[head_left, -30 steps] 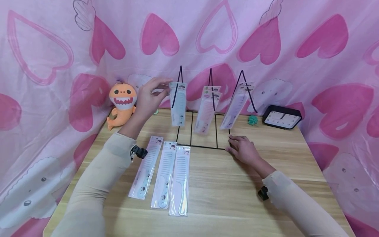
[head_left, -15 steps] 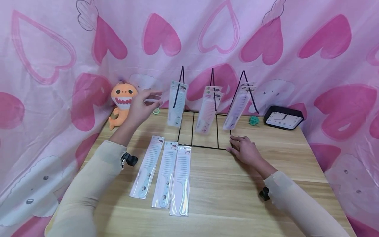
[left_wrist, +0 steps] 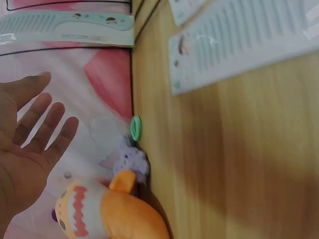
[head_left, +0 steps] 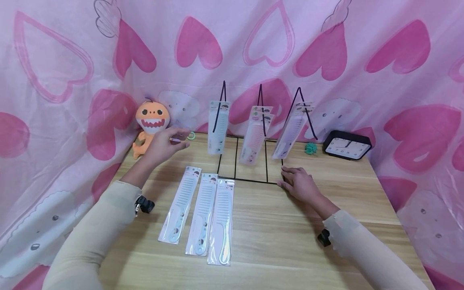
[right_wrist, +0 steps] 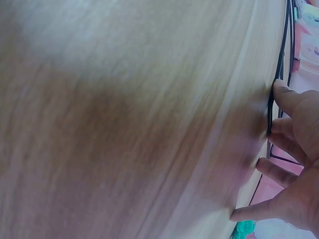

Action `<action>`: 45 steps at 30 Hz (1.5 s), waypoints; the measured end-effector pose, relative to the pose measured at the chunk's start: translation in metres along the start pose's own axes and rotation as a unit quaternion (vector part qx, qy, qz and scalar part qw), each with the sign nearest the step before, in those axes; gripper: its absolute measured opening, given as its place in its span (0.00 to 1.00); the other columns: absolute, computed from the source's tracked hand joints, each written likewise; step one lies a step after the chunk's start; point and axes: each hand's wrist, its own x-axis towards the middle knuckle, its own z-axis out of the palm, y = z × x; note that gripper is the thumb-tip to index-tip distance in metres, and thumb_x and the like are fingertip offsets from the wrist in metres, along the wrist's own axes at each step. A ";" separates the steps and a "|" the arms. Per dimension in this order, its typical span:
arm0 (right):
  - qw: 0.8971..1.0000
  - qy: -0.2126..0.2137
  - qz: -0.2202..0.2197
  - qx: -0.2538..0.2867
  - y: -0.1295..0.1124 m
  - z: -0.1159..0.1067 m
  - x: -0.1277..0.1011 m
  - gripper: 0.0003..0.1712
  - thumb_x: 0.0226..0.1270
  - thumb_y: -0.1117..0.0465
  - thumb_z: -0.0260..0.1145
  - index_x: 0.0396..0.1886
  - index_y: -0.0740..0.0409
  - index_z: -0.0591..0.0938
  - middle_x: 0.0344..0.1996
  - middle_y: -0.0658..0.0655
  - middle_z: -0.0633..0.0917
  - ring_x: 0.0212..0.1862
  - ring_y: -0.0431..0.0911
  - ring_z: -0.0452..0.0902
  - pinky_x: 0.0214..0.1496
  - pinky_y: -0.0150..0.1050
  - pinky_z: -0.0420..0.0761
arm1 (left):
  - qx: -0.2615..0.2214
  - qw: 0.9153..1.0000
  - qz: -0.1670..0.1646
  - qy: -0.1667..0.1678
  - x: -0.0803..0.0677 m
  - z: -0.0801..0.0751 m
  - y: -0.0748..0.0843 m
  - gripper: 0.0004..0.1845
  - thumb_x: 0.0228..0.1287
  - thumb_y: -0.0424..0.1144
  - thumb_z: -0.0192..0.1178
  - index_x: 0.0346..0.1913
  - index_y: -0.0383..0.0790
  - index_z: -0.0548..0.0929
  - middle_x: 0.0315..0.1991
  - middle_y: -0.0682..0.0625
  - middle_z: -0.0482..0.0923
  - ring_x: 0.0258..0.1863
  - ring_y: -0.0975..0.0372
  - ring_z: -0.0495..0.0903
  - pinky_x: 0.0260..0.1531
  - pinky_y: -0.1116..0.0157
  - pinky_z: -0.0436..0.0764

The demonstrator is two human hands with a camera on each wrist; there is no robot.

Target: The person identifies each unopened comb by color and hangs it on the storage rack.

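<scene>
Three packaged pale combs lay lengthwise, handles toward us; our left hand hovered wide, our right hand pressed flat against the black wire rack.

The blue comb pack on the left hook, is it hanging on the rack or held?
Hanging. The blue comb pack dangles from the rack's left hook; the left hand is apart, fingers spread, holding nothing.

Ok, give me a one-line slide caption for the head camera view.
Left hand open above the table, right hand steadying the wire rack hung with packaged combs.
</scene>
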 end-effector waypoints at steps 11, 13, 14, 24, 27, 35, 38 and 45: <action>1.000 0.001 0.001 0.003 0.001 -0.001 0.000 0.32 0.83 0.47 0.69 0.76 0.61 0.81 0.81 0.61 0.77 0.76 0.67 0.73 0.68 0.86 0.73 | 0.082 0.989 -0.040 -0.119 -0.012 0.003 -0.029 0.27 0.76 0.38 0.72 0.74 0.39 0.81 0.70 0.39 0.83 0.69 0.42 0.83 0.69 0.41 0.86; 1.000 -0.001 0.002 0.003 0.000 -0.002 0.000 0.32 0.83 0.48 0.69 0.76 0.61 0.80 0.81 0.61 0.77 0.76 0.67 0.73 0.68 0.87 0.73 | 0.085 0.987 -0.038 -0.131 -0.013 0.005 -0.034 0.28 0.76 0.38 0.71 0.75 0.38 0.80 0.70 0.38 0.83 0.70 0.41 0.83 0.69 0.41 0.85; 1.000 -0.002 0.003 0.004 0.000 -0.002 0.000 0.32 0.83 0.48 0.69 0.77 0.61 0.80 0.81 0.60 0.77 0.77 0.67 0.73 0.69 0.87 0.72 | 0.084 0.987 -0.036 -0.136 -0.014 0.006 -0.036 0.28 0.76 0.37 0.71 0.75 0.37 0.80 0.71 0.38 0.83 0.69 0.41 0.83 0.69 0.40 0.85; 1.000 -0.002 0.002 0.002 -0.001 -0.003 0.000 0.32 0.83 0.47 0.69 0.76 0.61 0.80 0.81 0.60 0.77 0.76 0.67 0.73 0.68 0.87 0.73 | 0.126 0.974 -0.046 -0.182 -0.027 0.021 -0.048 0.29 0.73 0.38 0.75 0.74 0.38 0.82 0.72 0.34 0.77 0.71 0.40 0.78 0.74 0.37 0.79; 1.000 -0.004 0.004 0.003 -0.001 -0.003 0.000 0.32 0.84 0.47 0.69 0.77 0.60 0.80 0.81 0.60 0.76 0.77 0.66 0.72 0.69 0.86 0.73 | 0.162 0.967 -0.043 -0.194 -0.028 0.024 -0.050 0.30 0.71 0.42 0.78 0.72 0.41 0.84 0.75 0.33 0.71 0.74 0.37 0.70 0.77 0.35 0.74; 1.000 0.001 0.004 0.003 -0.002 -0.001 0.001 0.32 0.83 0.47 0.70 0.76 0.61 0.81 0.80 0.60 0.78 0.77 0.67 0.72 0.69 0.87 0.72 | 0.189 0.959 -0.048 -0.206 -0.027 0.030 -0.056 0.31 0.69 0.44 0.80 0.73 0.44 0.85 0.78 0.31 0.66 0.76 0.34 0.63 0.78 0.33 0.70; 1.000 0.004 0.002 0.002 -0.002 0.000 0.000 0.32 0.83 0.48 0.70 0.76 0.61 0.81 0.80 0.60 0.78 0.77 0.67 0.73 0.69 0.87 0.72 | 0.185 0.959 -0.049 -0.207 -0.029 0.031 -0.056 0.30 0.68 0.43 0.80 0.72 0.44 0.85 0.77 0.30 0.66 0.75 0.34 0.63 0.77 0.33 0.71; 1.000 0.009 -0.003 0.005 -0.002 -0.001 -0.002 0.31 0.82 0.49 0.71 0.75 0.62 0.81 0.80 0.61 0.78 0.75 0.67 0.74 0.65 0.88 0.74 | 0.165 0.963 -0.057 -0.206 -0.030 0.034 -0.054 0.28 0.69 0.40 0.79 0.69 0.42 0.84 0.73 0.34 0.69 0.71 0.39 0.68 0.75 0.36 0.75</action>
